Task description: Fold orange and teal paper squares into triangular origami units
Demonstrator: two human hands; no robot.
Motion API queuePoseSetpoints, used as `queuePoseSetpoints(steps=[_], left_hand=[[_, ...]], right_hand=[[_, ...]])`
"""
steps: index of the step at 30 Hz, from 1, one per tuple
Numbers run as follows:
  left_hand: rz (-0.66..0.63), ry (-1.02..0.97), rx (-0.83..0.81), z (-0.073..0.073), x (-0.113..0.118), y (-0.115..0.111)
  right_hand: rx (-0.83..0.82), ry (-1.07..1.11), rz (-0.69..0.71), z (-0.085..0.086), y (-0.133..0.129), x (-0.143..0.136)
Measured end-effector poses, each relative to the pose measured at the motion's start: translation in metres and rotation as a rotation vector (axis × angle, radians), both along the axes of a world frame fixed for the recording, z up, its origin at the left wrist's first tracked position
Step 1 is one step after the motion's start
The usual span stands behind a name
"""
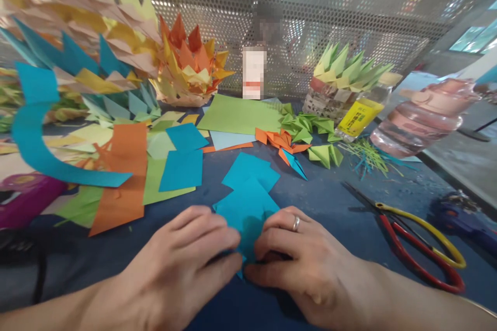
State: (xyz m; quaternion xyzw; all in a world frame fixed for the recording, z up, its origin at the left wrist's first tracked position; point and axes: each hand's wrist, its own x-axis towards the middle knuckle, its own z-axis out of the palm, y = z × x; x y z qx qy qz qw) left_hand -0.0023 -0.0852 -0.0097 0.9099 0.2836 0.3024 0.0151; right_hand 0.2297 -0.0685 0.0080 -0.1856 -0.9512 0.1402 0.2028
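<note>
Several overlapping blue paper pieces [248,199] lie at the centre of the dark blue table. At their near end my left hand [190,258] and my right hand [298,256] face each other, fingers curled and thumbs low. A small bit of blue paper shows between the fingertips of both hands, partly hidden by them. A ring [296,224] is on my right hand. Beyond the hands lie orange folded pieces [281,140] with a blue folded one [294,163], and green folded pieces [305,123].
Scissors [407,238] lie open at the right, by a blue tool [464,217]. Bottles [421,119] stand behind. Orange [126,176] and green paper, a curled blue strip [29,142] and a purple tool [29,199] are left. Folded-paper baskets [190,70] line the back.
</note>
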Motion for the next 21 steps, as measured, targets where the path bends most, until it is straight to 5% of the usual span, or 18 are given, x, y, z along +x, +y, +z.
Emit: queuePoseSetpoints(steps=[7, 12, 16, 21], left_hand=[[-0.023, 0.044, 0.136, -0.002, 0.002, -0.011], [-0.024, 0.073, 0.349, -0.019, -0.005, -0.02], [0.052, 0.203, 0.216, -0.027, -0.008, -0.028], [0.088, 0.231, 0.295, -0.028, -0.01, -0.033]], right_hand=[[0.028, 0.033, -0.019, 0.0, -0.001, 0.0], [0.085, -0.004, -0.06, 0.001, 0.0, 0.001], [0.132, -0.016, -0.093, 0.001, 0.001, 0.0], [0.178, 0.005, -0.17, -0.003, 0.004, 0.003]])
